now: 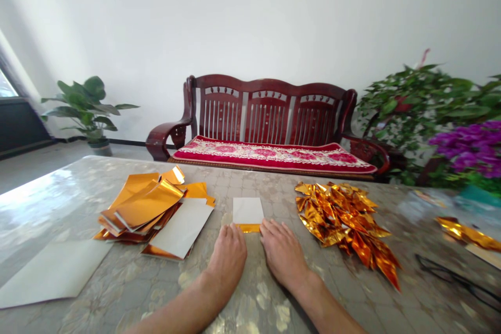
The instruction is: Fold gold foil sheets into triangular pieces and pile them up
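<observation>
On table [250, 313], left hand [229, 250], right hand [284, 250] touch gold-edged sheet [248, 211]; fingers [273, 226] bunched, grip unclear.

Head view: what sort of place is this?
Probably a living room or similar sitting area, judging by the carved wooden bench against a plain wall, its red patterned seat cover, and the potted plant on the floor.
</observation>
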Tool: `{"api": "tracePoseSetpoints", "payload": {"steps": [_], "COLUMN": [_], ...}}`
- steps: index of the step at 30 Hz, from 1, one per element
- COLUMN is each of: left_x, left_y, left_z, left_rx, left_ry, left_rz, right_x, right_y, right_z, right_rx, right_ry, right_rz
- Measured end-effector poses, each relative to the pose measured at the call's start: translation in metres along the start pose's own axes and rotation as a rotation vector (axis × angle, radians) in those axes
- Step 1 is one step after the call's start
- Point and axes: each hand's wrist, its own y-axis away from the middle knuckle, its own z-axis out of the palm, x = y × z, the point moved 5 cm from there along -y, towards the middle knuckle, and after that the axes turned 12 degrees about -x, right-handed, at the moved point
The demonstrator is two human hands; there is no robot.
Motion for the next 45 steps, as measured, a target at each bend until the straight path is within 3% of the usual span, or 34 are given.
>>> {"api": "tracePoseSetpoints", "payload": {"steps": [3, 10, 15, 32, 38, 45], "left_x": [0.004, 0.015, 0.017, 0.012, 0.008, 0.002], "left_y": [0.004, 0.012, 0.015, 0.015, 0.013, 0.01], "left_z": [-0.007, -0.014, -0.015, -0.014, -0.01, -0.011], "left_rx": [-0.045, -0.008, 0.013, -0.004, -0.002, 0.083], "left_ry": [-0.029, 0.048, 0.124, 0.286, 0.326, 0.317], "left_rz": [0.049, 0.135, 0.19, 0.235, 0.248, 0.235], "right_x": [0.009, 0.029, 0.03, 0.013, 0.023, 0.033], "right_y": [-0.003, -0.007, -0.01, -0.022, -0.024, -0.026], "right_z": [-0.003, -0.013, -0.012, -0.002, 0.006, 0.009], "right_rx": [0.039, 0.175, 0.176, 0.181, 0.19, 0.355], "right_ry": [-0.009, -0.122, -0.247, -0.418, -0.613, -0.759], "right_rz": [0.039, 0.134, 0.158, 0.199, 0.249, 0.179]}}
